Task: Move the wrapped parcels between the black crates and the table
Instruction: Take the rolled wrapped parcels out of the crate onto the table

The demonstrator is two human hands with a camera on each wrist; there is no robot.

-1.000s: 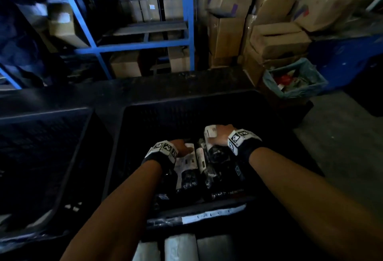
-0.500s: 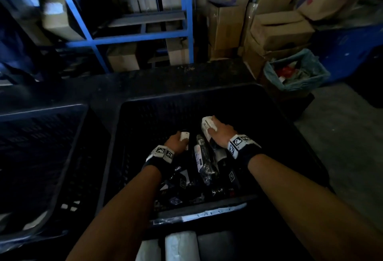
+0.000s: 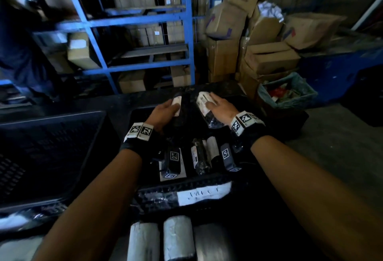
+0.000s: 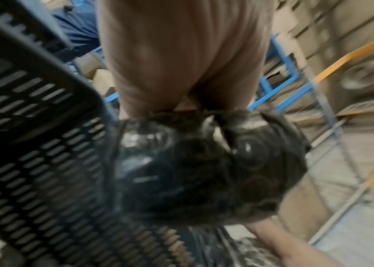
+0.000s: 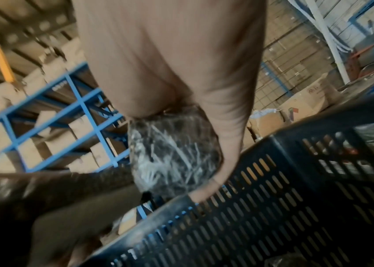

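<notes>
Left hand: fingers curled round a dark parcel, held above the far end of the crate
Right hand: fingers wrapped over a second parcel, also lifted over the crate's far end
Key relation: both parcels lie under their palms, long axes running near to far; the tabletop lies just beyond the crate's far wall, about equally near to both hands
Parcel look: dark, wrapped in crinkled glossy film, each with a white label near its far end
Still in crate: several more parcels side by side at the near end
Left crate: stands beside the first; its contents cannot be made out
Judgement: next comes setting both down on the tabletop
</notes>
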